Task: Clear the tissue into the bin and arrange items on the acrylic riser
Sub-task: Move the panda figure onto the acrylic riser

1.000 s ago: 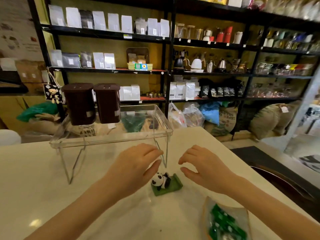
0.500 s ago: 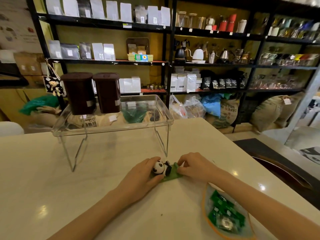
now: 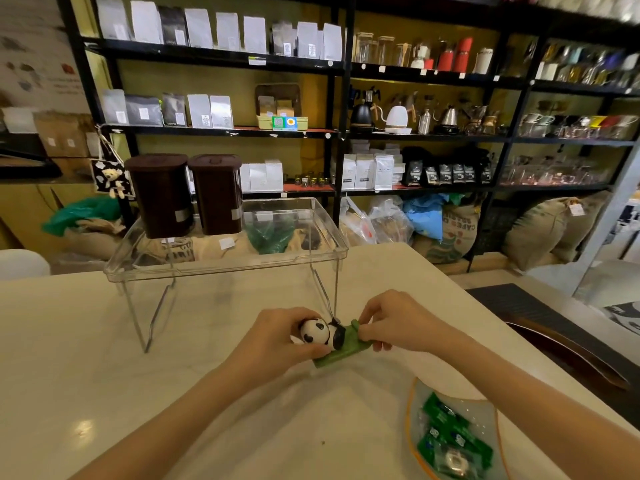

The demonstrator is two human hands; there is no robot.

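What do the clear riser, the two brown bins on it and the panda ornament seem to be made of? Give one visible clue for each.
Riser: clear, glossy acrylic; shelves and sacks show through it.
Brown bins: probably matt moulded plastic; opaque, even colour, fitted lids.
Panda ornament: smooth and painted with a slight sheen, on a green base; resin, ceramic or plastic, it is hard to say which.

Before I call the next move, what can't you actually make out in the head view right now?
- Underside of the panda figure and whether it has left the table: covered by the left hand and right hand gripping its green base.
- Packets in the glass dish: blurred, dish cut off by the bottom edge.
- Contents of the two brown bins on the clear riser: opaque, lids on.
- Tissue: none visible.
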